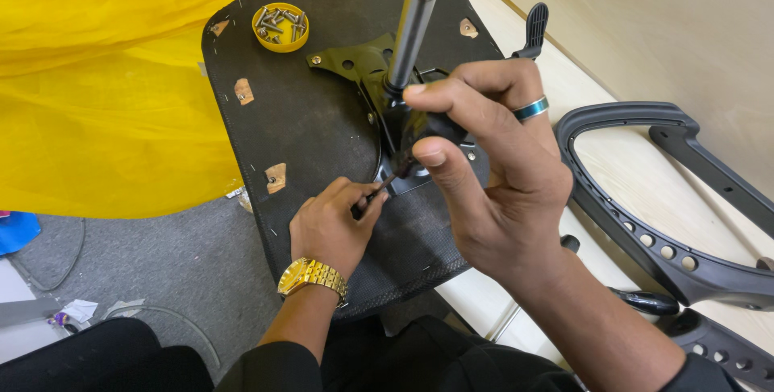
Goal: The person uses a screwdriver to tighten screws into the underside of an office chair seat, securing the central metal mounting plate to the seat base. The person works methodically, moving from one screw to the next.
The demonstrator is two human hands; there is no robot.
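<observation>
**Screw going into chair mechanism plate**

Screw and driver tip sit at the mechanism plate (355,61) on the upturned seat base (306,134). Our left hand (326,227) pinches a thin dark tool (385,184), fingers closed on it; our right hand (484,174) curls around the driver handle beside the gas lift cylinder (409,33). We risk cross-threading if the tool tilts. Yellow cup of screws (280,27) could tip; armrest (645,198) lies near.

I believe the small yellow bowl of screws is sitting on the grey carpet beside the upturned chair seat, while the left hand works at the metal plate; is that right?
Not quite. The head view shows the yellow bowl of screws resting on the black underside of the chair seat itself, near its far corner, not on the carpet. The left hand is indeed working at the metal plate.
</observation>
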